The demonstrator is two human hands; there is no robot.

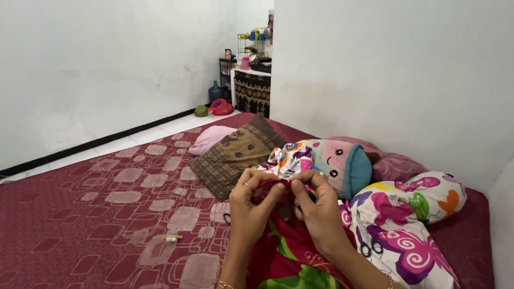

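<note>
My left hand [251,206] and my right hand [317,206] are raised together over my lap, both pinching the bunched top edge of a red cloth with green stripes [286,249]. The fingertips of both hands meet at the fold of the cloth. A ring shows on my left hand and a bracelet on each wrist. The cloth hangs down between my forearms.
I sit on a maroon patterned mattress [107,214]. A brown cushion [235,152], a pink pillow [209,138], a colourful plush toy [332,160] and a butterfly-print bolster [407,225] lie ahead and right. A small object [171,237] lies on the mattress at left. White walls; a shelf [251,80] stands far back.
</note>
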